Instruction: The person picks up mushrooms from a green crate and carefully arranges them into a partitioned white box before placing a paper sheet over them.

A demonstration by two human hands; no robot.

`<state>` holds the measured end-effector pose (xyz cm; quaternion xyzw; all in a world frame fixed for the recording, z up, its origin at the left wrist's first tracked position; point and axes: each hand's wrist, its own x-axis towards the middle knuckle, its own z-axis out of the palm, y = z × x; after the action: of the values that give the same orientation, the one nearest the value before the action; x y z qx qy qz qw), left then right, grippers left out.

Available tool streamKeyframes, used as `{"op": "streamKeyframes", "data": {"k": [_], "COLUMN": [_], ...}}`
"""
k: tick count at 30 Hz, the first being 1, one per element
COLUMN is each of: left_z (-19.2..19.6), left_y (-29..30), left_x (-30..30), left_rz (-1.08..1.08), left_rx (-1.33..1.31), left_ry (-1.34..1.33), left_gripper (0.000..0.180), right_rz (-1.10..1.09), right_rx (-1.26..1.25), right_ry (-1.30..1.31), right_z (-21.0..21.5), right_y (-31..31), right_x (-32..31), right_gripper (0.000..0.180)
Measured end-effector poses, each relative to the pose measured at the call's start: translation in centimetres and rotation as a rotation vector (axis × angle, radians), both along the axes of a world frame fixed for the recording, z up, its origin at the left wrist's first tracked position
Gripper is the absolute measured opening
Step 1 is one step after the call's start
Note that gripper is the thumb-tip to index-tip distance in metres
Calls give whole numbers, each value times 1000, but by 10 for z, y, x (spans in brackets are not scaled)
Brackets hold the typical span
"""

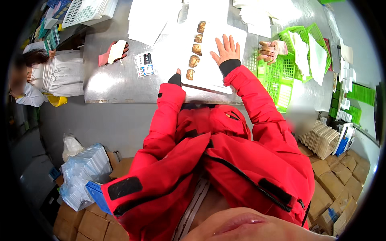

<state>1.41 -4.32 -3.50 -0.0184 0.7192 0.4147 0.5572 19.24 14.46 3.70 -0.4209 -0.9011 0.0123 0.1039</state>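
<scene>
A white stack of sheets or card [221,38] lies on the metal table before me. Down its left part runs a column of brown-and-gold pieces [196,49]; I cannot tell if they are printed or real. My right hand [227,49] rests flat on the stack, fingers spread, holding nothing. At the stack's near left corner is my left hand [178,71]. Only a fingertip shows past its black cuff; the other fingers are hidden.
Left on the table [100,80] lie a small printed packet [144,64] and a pink-and-dark glove [105,56] under a pale card [116,52]. A pink-cuffed gloved hand or glove [270,51] is beside green baskets [277,76] at right. A person [64,72] is at far left.
</scene>
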Motion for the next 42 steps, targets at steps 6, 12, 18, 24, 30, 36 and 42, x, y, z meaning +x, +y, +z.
{"op": "streamKeyframes", "data": {"k": [6, 12, 18, 24, 30, 36, 42], "left_z": [33, 61, 47, 65, 105, 136, 141], "left_y": [32, 64, 80, 85, 82, 95, 118], "left_x": [22, 61, 67, 69, 90, 97, 81], "left_rz": [-421, -784, -824, -867, -539, -351, -353], "left_rx": [454, 569, 638, 971, 866, 435, 282], "left_ry": [579, 802, 843, 919, 690, 781, 806], "left_gripper": [47, 43, 39, 33, 48, 79, 57], "right_rz": [37, 47, -127, -361, 306, -136, -500], "right_rx": [-39, -27, -866, -1461, -650, -1402, -1284], "right_ry": [56, 82, 979, 1557, 755, 1312, 1222], "right_z": [-2, 2, -19, -4, 1, 44, 59], "right_y": [-1, -10, 35, 51, 23, -2, 2], "right_x": [-9, -1, 23, 27, 73, 32, -2], "right_gripper": [56, 65, 56, 65, 33, 38, 55]}}
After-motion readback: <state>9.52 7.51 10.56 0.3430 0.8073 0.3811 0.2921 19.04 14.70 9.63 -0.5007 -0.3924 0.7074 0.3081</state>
